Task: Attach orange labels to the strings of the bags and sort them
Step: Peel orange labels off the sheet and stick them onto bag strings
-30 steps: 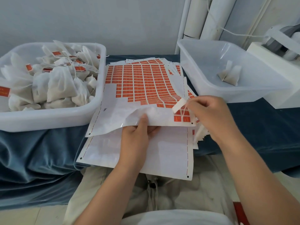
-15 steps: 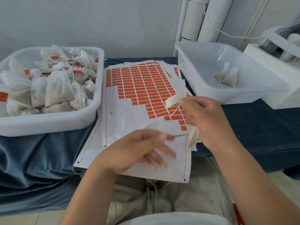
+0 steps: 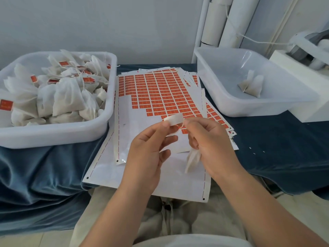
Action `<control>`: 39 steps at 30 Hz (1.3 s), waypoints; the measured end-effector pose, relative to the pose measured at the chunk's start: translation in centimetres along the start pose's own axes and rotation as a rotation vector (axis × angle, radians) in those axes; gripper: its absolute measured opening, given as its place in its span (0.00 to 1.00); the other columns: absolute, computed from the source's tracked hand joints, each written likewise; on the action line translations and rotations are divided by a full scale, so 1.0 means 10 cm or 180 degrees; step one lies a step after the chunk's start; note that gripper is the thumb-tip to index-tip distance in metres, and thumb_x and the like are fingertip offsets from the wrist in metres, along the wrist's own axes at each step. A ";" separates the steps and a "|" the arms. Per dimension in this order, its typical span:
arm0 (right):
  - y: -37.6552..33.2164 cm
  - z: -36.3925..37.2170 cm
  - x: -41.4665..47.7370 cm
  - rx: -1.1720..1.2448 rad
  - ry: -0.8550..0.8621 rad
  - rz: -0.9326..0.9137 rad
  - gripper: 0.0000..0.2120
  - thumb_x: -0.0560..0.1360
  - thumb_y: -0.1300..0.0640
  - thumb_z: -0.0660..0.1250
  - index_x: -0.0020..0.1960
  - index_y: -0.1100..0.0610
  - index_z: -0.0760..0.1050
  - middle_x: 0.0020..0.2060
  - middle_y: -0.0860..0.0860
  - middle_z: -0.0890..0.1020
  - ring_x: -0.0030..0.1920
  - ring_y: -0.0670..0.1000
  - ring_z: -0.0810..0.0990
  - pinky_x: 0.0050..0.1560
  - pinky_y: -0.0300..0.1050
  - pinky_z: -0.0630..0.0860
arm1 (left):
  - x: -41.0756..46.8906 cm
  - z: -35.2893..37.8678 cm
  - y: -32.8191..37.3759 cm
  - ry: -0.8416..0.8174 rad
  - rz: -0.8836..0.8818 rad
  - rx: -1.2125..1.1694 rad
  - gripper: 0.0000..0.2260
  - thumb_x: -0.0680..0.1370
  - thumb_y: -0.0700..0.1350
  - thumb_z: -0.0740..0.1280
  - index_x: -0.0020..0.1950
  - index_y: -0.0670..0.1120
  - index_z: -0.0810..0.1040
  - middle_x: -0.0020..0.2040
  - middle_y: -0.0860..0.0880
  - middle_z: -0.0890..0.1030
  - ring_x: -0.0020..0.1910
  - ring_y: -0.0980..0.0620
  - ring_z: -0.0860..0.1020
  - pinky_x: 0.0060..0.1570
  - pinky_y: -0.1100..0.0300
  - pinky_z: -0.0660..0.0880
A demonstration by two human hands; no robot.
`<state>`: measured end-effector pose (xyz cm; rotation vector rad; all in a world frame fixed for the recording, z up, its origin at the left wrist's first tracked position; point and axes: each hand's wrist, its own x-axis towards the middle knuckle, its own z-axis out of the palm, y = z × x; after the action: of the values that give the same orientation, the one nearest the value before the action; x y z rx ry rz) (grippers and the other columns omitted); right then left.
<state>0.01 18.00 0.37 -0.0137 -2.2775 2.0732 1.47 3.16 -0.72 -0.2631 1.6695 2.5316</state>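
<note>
A stack of label sheets [image 3: 160, 93] with orange stickers lies in the middle of the table. Above its near part my left hand [image 3: 149, 154] pinches a curled label [image 3: 173, 119], white side up. My right hand [image 3: 210, 143] pinches the bag's string right beside it, and the white bag [image 3: 192, 160] hangs from under its palm. The two hands nearly touch at the fingertips. The left tub [image 3: 58, 132] is heaped with white bags carrying orange labels. In the right tub [image 3: 263, 107] lies one bag [image 3: 252, 85].
A blue cloth [image 3: 277, 148] covers the table. A white machine [image 3: 306, 66] stands at the far right behind the right tub, and white pipes [image 3: 219, 22] rise along the wall. My lap sits below the table's front edge.
My left hand let go of the label sheet, which dropped flat, and rose to meet the right hand. It now pinches the peeled label that the right hand lifted.
</note>
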 end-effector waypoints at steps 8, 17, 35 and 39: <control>-0.09 -0.11 0.04 -0.0629 -0.0768 -0.0564 0.11 0.84 0.50 0.66 0.46 0.40 0.83 0.38 0.45 0.86 0.40 0.45 0.85 0.46 0.31 0.79 | 0.05 -0.13 0.09 0.0528 0.0529 -0.0049 0.06 0.82 0.54 0.71 0.51 0.58 0.88 0.54 0.54 0.88 0.49 0.58 0.86 0.45 0.59 0.75; -0.18 -0.20 0.07 -0.1026 -0.0787 -0.0618 0.09 0.83 0.47 0.68 0.63 0.41 0.73 0.51 0.34 0.87 0.54 0.39 0.86 0.56 0.38 0.80 | 0.10 -0.19 0.07 0.0662 0.0585 0.0143 0.07 0.82 0.55 0.70 0.51 0.59 0.88 0.53 0.55 0.88 0.49 0.58 0.86 0.47 0.58 0.76; -0.38 -0.22 -0.13 -0.1440 -0.0535 -0.1341 0.18 0.83 0.51 0.68 0.71 0.41 0.73 0.57 0.33 0.85 0.63 0.34 0.79 0.60 0.27 0.73 | 0.05 -0.09 -0.02 -0.0221 0.0951 0.1330 0.09 0.85 0.51 0.66 0.54 0.54 0.87 0.50 0.56 0.88 0.54 0.56 0.86 0.53 0.60 0.80; -0.37 -0.20 -0.12 -0.1301 -0.0566 -0.1201 0.20 0.83 0.52 0.68 0.73 0.43 0.72 0.56 0.35 0.85 0.63 0.37 0.80 0.63 0.39 0.79 | 0.04 -0.11 -0.03 -0.0600 0.1016 0.1623 0.11 0.86 0.49 0.64 0.56 0.53 0.88 0.51 0.55 0.88 0.56 0.55 0.85 0.58 0.59 0.81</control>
<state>1.48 19.58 4.19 0.5532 -2.5195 1.4582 1.21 2.26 -1.48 0.2950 2.3362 2.1143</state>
